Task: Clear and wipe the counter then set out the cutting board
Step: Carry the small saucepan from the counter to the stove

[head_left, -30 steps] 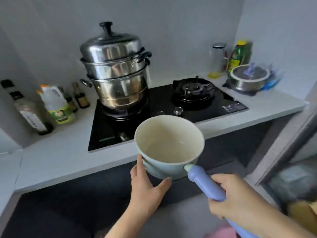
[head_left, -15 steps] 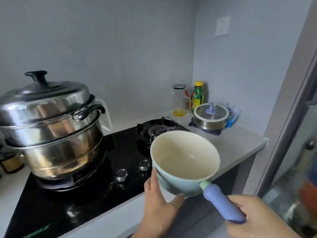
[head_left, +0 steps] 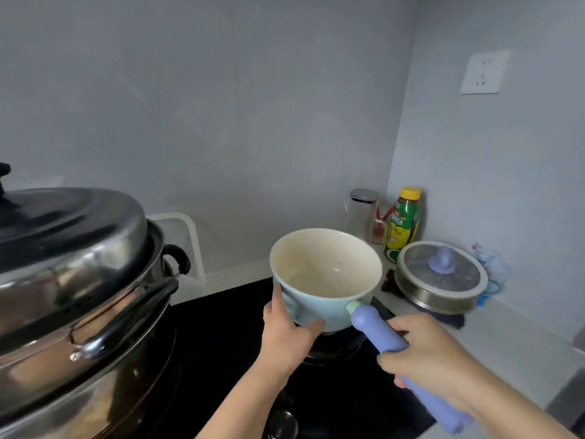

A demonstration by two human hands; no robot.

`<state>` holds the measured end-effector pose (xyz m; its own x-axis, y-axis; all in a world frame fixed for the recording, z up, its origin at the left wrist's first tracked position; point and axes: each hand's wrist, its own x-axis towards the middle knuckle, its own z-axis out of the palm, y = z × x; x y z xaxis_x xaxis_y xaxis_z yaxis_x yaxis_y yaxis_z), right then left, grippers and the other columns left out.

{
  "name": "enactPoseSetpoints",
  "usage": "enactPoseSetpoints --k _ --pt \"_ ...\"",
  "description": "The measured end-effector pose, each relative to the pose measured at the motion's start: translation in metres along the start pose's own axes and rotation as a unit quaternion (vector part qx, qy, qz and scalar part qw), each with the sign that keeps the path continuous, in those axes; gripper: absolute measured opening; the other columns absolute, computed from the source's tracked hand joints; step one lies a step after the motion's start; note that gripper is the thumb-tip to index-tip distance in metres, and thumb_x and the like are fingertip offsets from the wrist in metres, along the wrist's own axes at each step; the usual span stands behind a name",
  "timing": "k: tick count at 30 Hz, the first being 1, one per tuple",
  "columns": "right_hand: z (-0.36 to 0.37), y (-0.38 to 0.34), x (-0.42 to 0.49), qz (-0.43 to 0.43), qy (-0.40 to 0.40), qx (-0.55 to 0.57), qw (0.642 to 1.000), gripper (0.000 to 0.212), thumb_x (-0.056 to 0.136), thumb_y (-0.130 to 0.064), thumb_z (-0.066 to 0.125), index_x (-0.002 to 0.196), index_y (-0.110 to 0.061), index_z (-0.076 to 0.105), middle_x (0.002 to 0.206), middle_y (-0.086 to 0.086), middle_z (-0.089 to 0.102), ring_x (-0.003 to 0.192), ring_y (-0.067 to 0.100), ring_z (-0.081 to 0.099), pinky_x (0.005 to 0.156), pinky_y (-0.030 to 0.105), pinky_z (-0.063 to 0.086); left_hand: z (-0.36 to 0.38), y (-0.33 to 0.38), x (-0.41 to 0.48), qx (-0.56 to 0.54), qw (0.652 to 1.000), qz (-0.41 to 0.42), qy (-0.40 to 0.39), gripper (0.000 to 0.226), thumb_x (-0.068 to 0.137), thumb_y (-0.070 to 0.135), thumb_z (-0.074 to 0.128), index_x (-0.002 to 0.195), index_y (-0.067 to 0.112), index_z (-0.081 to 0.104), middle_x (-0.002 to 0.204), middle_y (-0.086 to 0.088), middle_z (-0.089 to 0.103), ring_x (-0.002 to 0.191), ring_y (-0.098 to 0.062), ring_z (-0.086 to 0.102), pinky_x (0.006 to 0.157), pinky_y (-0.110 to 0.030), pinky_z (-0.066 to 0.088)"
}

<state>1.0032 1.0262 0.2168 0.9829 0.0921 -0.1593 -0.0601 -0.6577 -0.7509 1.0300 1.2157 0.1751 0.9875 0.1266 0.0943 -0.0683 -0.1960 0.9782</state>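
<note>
Your left hand point(head_left: 286, 335) cups the pale saucepan point(head_left: 326, 277) at frame centre, over the black hob point(head_left: 221, 359); your right hand point(head_left: 433, 356) is wrapped round its purple handle point(head_left: 378, 331). The desk point(head_left: 512, 346) runs along the lower right.

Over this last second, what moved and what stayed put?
The saucepan was carried forward from in front of the counter edge to over the right burner of the stove; the view closed in too. No change of grip: the left hand cups its side, the right hand holds the purple handle. The steamer pot and lidded pan stayed put.
</note>
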Motion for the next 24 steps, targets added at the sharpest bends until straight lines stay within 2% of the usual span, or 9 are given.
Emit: enactPoseSetpoints --k 2,7,12,16,18,20,22,24 --pt "-0.004 0.002 0.017 0.002 -0.009 0.0 1.0 0.016 0.059 -0.012 0.06 0.068 -0.008 0.049 0.053 0.001 0.044 0.042 0.015 0.054 0.058 0.032 0.043 0.008 -0.003 0.011 0.006 1.0 -0.018 0.011 0.088 0.053 0.024 0.062 0.135 0.027 0.029 0.121 -0.004 0.047 0.117 -0.025 0.044 0.097 -0.045 0.047" --pt "-0.009 0.008 0.048 -0.012 -0.027 -0.003 1.0 0.029 0.057 -0.016 0.06 0.053 -0.017 0.032 0.041 -0.008 0.033 0.037 0.011 0.048 0.057 0.033 0.043 0.02 -0.007 0.033 0.042 0.997 -0.06 0.029 0.092 0.056 0.025 0.062 0.139 0.022 0.022 0.127 -0.011 0.043 0.116 -0.022 0.041 0.096 -0.036 0.044" --pt "-0.012 0.018 0.07 -0.004 -0.044 0.004 0.999 0.026 0.06 -0.013 0.059 0.057 -0.015 0.034 0.04 -0.009 0.031 0.036 0.013 0.046 0.053 0.029 0.039 0.029 -0.014 0.047 0.053 0.994 -0.078 0.048 0.093 0.051 0.028 0.061 0.137 0.019 0.027 0.126 -0.012 0.047 0.118 -0.025 0.045 0.099 -0.042 0.045" --pt "-0.016 0.021 0.077 -0.022 -0.048 -0.008 0.999 0.026 0.058 -0.015 0.058 0.057 -0.016 0.032 0.049 -0.001 0.03 0.039 0.014 0.045 0.051 0.029 0.037 0.035 -0.02 0.05 0.042 0.993 -0.089 0.062 0.094 0.05 0.028 0.065 0.136 0.02 0.028 0.127 -0.011 0.048 0.119 -0.029 0.047 0.098 -0.047 0.046" --pt "-0.018 0.025 0.079 -0.028 -0.054 -0.015 0.998 0.025 0.056 -0.019 0.058 0.057 -0.016 0.033 0.048 -0.001 0.034 0.039 0.013 0.045 0.053 0.031 0.039 0.037 -0.023 0.048 0.04 0.993 -0.091 0.063 0.096 0.05 0.028 0.066 0.138 0.023 0.026 0.129 -0.009 0.046 0.122 -0.028 0.046 0.1 -0.047 0.045" --pt "-0.02 0.027 0.079 -0.032 -0.057 -0.042 0.997 0.02 0.058 -0.023 0.056 0.06 -0.016 0.038 0.047 -0.003 0.041 0.042 0.014 0.054 0.055 0.028 0.041 0.039 -0.025 0.047 0.046 0.993 -0.091 0.061 0.097 0.052 0.029 0.066 0.139 0.025 0.023 0.131 -0.008 0.044 0.124 -0.026 0.044 0.1 -0.046 0.045" --pt "-0.021 0.027 0.078 -0.041 -0.065 -0.071 0.995 0.018 0.063 -0.023 0.056 0.065 -0.015 0.04 0.051 -0.002 0.049 0.051 0.018 0.064 0.055 0.027 0.04 0.04 -0.027 0.046 0.05 0.993 -0.091 0.063 0.096 0.053 0.03 0.066 0.139 0.027 0.023 0.131 -0.006 0.043 0.124 -0.025 0.043 0.099 -0.045 0.046" --pt "-0.022 0.026 0.077 -0.055 -0.071 -0.117 0.989 0.019 0.069 -0.025 0.056 0.068 -0.014 0.041 0.056 -0.002 0.054 0.059 0.021 0.064 0.056 0.027 0.038 0.041 -0.026 0.044 0.055 0.992 -0.09 0.069 0.095 0.054 0.031 0.066 0.139 0.028 0.023 0.13 -0.004 0.045 0.124 -0.024 0.043 0.1 -0.045 0.046"
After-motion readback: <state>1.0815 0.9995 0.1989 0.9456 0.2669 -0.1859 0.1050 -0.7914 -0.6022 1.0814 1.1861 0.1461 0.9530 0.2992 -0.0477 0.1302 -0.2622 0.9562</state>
